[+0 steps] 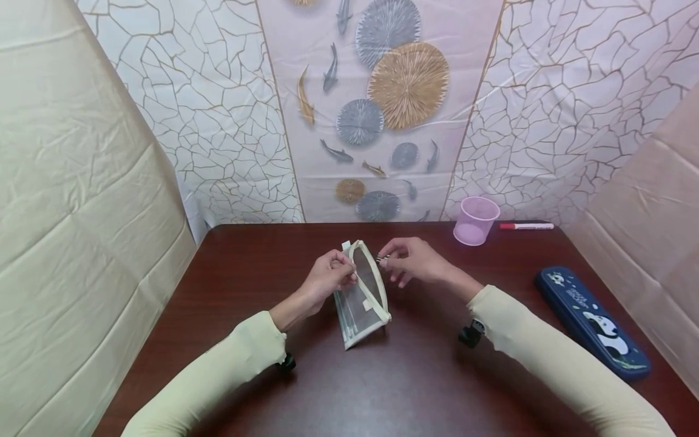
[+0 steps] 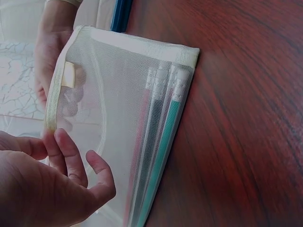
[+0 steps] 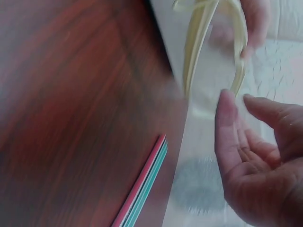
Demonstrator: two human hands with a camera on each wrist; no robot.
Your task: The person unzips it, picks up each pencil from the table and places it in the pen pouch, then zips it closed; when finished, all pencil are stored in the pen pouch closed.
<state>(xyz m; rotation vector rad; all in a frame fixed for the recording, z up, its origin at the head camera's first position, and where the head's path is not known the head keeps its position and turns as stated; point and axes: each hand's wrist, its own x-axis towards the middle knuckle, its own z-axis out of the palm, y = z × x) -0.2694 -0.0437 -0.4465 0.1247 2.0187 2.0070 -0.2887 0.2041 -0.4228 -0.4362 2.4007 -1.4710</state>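
My left hand [image 1: 327, 276] pinches the pale zipped rim of a see-through mesh pencil pouch [image 1: 357, 306], whose mouth gapes. Through the mesh in the left wrist view, several pencils [image 2: 164, 137], among them pink, dark and teal ones with white ends, run along the lower side. Just right of the mouth is my right hand [image 1: 417, 261], its fingers bent, thumb and index fingertip slightly apart in the right wrist view. A small dark-and-light striped bit [image 1: 383, 258] shows at those fingertips. More pencils [image 3: 142, 182], pink and teal, appear low beside this hand in the right wrist view.
A pink cup [image 1: 474, 221] stands at the back right of the dark wooden table [image 1: 349, 388]. Beside it lies a white marker with a red cap [image 1: 526, 226]. A navy panda pencil case [image 1: 592, 321] lies along the right edge. Patterned cloth [image 1: 218, 109] hangs behind.
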